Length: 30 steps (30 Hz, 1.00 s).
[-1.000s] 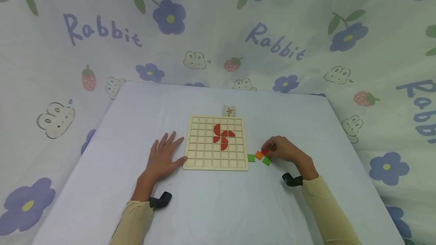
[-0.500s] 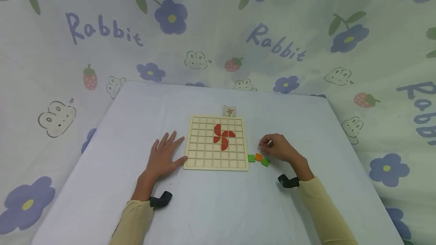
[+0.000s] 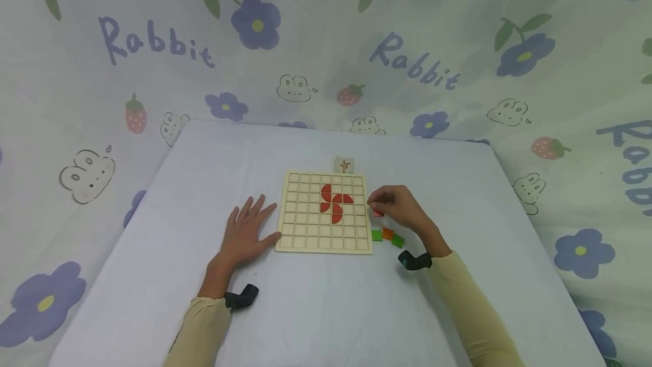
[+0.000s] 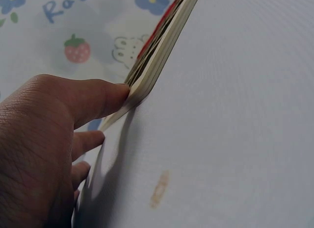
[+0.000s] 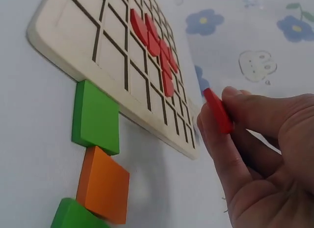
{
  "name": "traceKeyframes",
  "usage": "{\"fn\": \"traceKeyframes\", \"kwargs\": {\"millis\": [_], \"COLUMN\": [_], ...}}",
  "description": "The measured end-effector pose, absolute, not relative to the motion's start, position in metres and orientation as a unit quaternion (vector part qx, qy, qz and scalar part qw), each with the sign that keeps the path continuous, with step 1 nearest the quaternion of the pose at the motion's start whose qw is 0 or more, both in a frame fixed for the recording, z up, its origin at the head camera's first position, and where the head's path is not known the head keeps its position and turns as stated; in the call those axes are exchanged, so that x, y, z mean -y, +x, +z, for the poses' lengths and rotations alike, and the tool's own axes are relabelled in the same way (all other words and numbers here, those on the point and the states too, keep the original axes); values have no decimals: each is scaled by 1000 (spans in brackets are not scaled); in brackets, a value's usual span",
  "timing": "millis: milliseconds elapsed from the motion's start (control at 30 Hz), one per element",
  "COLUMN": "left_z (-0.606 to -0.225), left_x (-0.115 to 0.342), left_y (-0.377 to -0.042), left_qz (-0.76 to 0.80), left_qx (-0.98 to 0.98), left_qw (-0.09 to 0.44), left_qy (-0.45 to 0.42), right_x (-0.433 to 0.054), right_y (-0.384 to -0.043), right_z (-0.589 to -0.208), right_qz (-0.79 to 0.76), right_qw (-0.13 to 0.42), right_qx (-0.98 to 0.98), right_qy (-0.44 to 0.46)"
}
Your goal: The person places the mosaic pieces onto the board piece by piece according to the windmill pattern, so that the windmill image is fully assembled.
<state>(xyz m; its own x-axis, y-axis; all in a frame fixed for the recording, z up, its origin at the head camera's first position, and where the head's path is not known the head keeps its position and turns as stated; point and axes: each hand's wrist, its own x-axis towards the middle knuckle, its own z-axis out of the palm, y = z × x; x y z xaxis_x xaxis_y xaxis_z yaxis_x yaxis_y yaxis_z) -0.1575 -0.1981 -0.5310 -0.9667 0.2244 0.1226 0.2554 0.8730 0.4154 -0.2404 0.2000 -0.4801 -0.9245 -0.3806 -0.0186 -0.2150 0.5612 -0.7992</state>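
Observation:
A pale wooden grid board (image 3: 323,251) lies on the white table, with several red curved pieces (image 3: 337,213) forming a pinwheel right of its middle. My right hand (image 3: 402,208) is just off the board's right edge, pinching a small red tile (image 5: 219,112) between thumb and fingers. On the other side, my left hand (image 3: 245,238) rests on the table with fingers spread. Its thumb (image 4: 110,96) touches the board's near left corner area.
Right of the board's near corner, a green square tile (image 3: 376,235), an orange tile (image 3: 388,234) and another green tile (image 3: 398,240) lie in a row. Behind the board's far edge is a small card (image 3: 344,165) with a red pinwheel drawing. A patterned cloth hangs around the table.
My right hand has lifted the red tile from beside the orange and green ones and carried it left and away from me, to the board's right edge. The left hand has stayed put.

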Motion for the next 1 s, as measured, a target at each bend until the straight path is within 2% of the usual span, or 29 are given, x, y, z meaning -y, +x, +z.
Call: {"fn": "traceKeyframes", "kwargs": {"millis": [300, 500, 767, 1000], "left_z": [-531, -529, -530, -529], "left_x": [196, 196, 196, 196], "left_y": [-157, -158, -157, -157], "left_qz": [-220, -220, -220, -220], "left_qx": [968, 968, 968, 968], "left_qw": [27, 29, 31, 31], "left_qy": [-118, -119, -119, -118], "right_x": [-217, -226, -232, -229], "right_y": [-244, -244, -241, -239], "right_z": [-491, -495, -494, -495], "right_qz": [-372, -383, -305, -311], "right_qw": [48, 11, 56, 63], "right_qx": [-925, -923, -950, -947], "right_qy": [-65, -49, -35, -56]}}
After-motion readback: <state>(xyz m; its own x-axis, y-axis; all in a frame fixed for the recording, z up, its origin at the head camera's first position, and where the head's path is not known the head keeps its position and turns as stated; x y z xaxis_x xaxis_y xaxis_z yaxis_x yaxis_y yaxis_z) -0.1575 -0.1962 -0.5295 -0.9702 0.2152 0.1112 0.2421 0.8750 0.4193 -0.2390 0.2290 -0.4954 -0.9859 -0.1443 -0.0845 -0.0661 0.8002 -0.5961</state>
